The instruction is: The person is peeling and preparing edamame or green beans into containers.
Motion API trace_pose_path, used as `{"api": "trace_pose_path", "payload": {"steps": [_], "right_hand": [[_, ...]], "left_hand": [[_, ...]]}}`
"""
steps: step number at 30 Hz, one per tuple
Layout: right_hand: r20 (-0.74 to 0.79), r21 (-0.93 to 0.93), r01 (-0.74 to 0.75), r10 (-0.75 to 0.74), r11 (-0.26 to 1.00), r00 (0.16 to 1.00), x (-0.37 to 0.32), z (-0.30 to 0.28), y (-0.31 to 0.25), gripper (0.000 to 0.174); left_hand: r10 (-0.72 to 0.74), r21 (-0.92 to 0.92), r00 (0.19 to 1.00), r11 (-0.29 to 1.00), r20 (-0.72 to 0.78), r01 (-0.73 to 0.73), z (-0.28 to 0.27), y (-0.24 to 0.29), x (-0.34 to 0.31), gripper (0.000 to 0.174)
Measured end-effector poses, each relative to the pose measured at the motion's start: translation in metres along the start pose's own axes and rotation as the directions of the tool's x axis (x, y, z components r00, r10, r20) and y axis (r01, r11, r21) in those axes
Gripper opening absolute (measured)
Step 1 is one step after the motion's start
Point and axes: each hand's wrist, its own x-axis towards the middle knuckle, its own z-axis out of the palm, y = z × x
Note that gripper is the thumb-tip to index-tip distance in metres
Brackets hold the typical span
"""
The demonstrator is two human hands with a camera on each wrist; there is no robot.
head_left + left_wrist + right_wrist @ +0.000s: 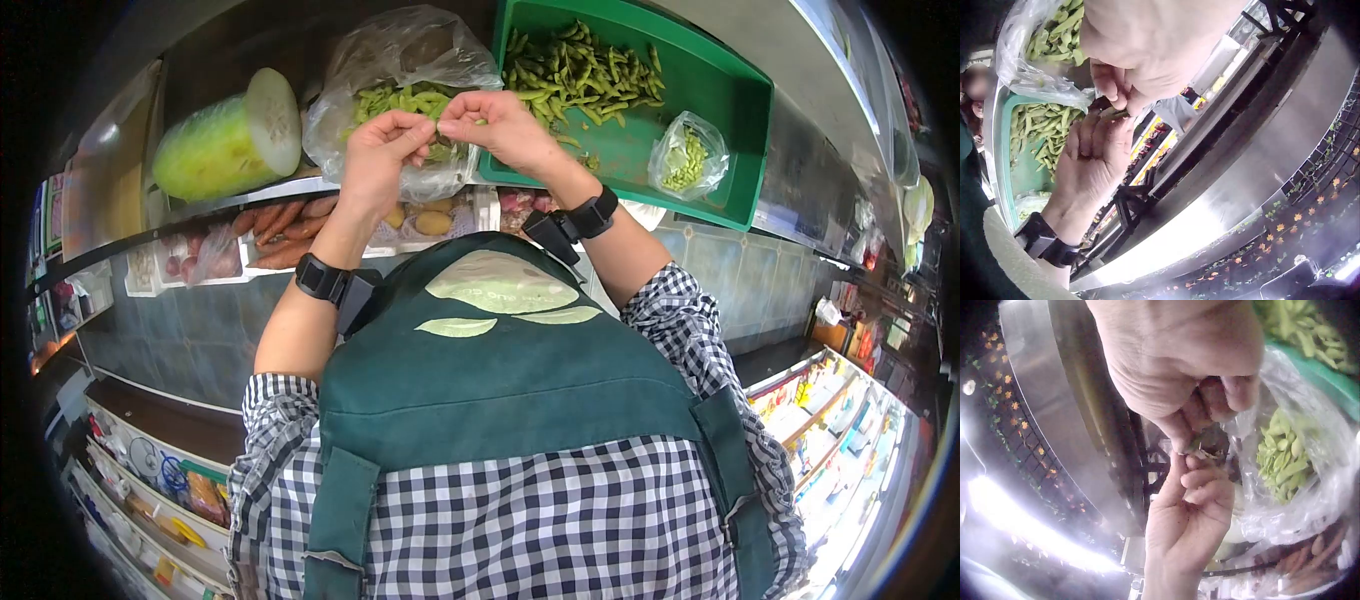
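Both hands meet over a clear plastic bag (430,45) that holds green soybean pods (385,100). Between their fingertips is a small green soybean pod (1117,115), mostly covered by the fingers. My left hand (375,165) pinches it from one side with thumb and forefinger. From the other side my right hand (505,130) pinches it too, its remaining fingers curled in. In the right wrist view only a dark green bit of the pod (1195,445) shows, where the fingertips come together.
Right of the bag stands a green crate (715,65) with a heap of pods (585,75) and a small bag of shelled beans (685,165). A cut winter melon (215,145) lies at left. Nearer are carrots (285,230) and potatoes (432,222) in trays.
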Motion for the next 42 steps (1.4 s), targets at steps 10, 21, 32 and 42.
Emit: {"api": "trace_pose_path", "payload": {"steps": [10, 21, 32, 42], "right_hand": [[0.138, 0.420, -0.218, 0.175, 0.881, 0.975, -0.001, -0.002, -0.007, 0.010], [0.282, 0.783, -0.333, 0.178, 0.526, 0.943, 0.001, 0.011, 0.001, 0.009], [-0.004, -0.454, 0.247, -0.279, 0.856, 0.960, 0.012, 0.009, -0.011, 0.022], [0.019, -0.015, -0.039, 0.039, 0.999, 0.999, 0.013, 0.008, -0.001, 0.012]], "left_hand": [[-0.129, -0.048, 0.986, 0.990, 0.102, 0.135, 0.000, 0.036, -0.002, 0.011], [0.082, 0.094, 0.995, 0.992, 0.057, -0.087, 0.009, 0.034, 0.001, 0.003], [-0.116, 0.120, 0.993, 0.986, 0.022, 0.112, -0.005, 0.031, 0.003, 0.005], [-0.095, 0.155, 0.993, 0.982, -0.077, 0.106, -0.009, 0.014, 0.012, 0.008]]}}
